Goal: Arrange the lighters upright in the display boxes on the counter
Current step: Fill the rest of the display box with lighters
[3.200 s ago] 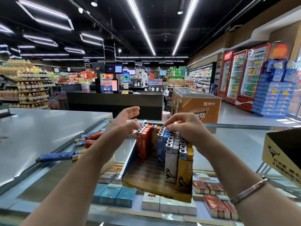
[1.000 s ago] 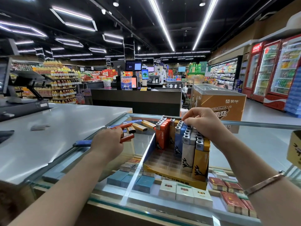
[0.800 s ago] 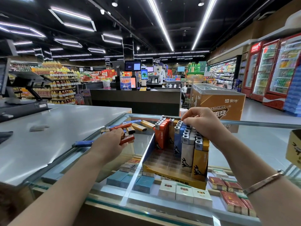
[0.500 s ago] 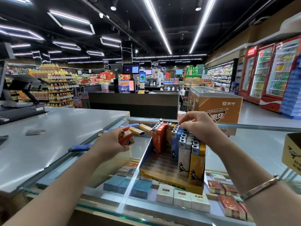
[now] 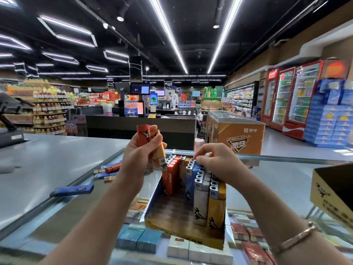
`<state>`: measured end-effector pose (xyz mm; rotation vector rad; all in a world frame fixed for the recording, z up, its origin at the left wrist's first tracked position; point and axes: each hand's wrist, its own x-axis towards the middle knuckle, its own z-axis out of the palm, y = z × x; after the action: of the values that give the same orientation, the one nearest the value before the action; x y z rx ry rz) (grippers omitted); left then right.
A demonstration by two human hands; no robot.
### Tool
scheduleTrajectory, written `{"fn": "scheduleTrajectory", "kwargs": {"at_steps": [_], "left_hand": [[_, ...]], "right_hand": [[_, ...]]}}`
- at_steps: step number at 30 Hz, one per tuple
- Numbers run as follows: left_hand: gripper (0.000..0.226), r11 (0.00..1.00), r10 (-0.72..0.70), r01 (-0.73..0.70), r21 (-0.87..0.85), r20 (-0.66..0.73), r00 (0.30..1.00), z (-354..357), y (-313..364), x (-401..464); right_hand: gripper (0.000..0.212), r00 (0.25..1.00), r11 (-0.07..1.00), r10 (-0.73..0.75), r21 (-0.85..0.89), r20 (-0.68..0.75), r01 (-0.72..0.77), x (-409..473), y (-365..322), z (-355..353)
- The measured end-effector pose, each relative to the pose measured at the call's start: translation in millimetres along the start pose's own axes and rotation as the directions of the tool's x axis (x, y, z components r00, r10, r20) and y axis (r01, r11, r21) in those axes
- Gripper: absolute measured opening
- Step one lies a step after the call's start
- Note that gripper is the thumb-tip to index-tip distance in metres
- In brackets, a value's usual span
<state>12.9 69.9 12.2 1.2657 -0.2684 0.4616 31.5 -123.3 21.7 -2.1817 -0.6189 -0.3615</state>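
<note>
Left hand (image 5: 140,159) grips a bunch of lighters (image 5: 150,144) above the display box (image 5: 183,229), right hand (image 5: 215,161) fingers pinching the upright rows (image 5: 202,180) steady; the box looks half full, loose lighters (image 5: 107,170) left on the counter (image 5: 57,161)

Red, orange, blue, white and yellow lighters (image 5: 198,180), printed with black animal figures, are seen in a yellow display box (image 5: 183,231).

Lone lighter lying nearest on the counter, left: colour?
Blue lighter, head view.
</note>
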Motion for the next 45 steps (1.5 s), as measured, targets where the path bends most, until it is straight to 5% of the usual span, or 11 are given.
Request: {"fn": "scheduleTrajectory", "kwargs": {"at_steps": [6,14,19,23,33,45], "left_hand": [[0.041,0.999,0.018,-0.017,0.05,-0.019,1.0,-0.2,-6.6,-5.8],[0.048,0.998,0.04,-0.041,0.056,0.018,0.999,0.8,-8.6,-8.0],[0.029,0.992,0.105,-0.107,0.069,0.027,0.994,-1.3,-8.8,-5.7],[0.017,0.938,0.192,-0.176,0.3,-0.026,0.981,-8.1,-14.2,-2.9],[0.03,0.894,-0.235,0.196,0.404,0.049,0.971,-17.2,-30.5,5.7],[0.023,0.881,-0.352,0.293,0.37,0.102,0.93,-16.2,-31.0,7.0]], "right_hand": [[0.011,0.956,0.964,-0.247,-0.142,-0.158,0.225,-5.7,-17.7,-5.3],[0.023,0.957,0.956,-0.282,-0.066,0.059,0.286,-14.1,-35.7,8.6],[0.024,0.955,0.956,-0.272,0.075,-0.118,0.282,-11.6,-34.3,1.9],[0.03,0.941,0.942,-0.187,0.221,-0.283,0.254,-6.8,-26.9,-6.2],[0.022,0.922,0.971,-0.216,0.024,-0.321,0.236,-0.1,-21.3,-0.9],[0.01,0.974,0.964,-0.224,-0.156,-0.037,0.216,20.8,-29.0,1.8]]}}
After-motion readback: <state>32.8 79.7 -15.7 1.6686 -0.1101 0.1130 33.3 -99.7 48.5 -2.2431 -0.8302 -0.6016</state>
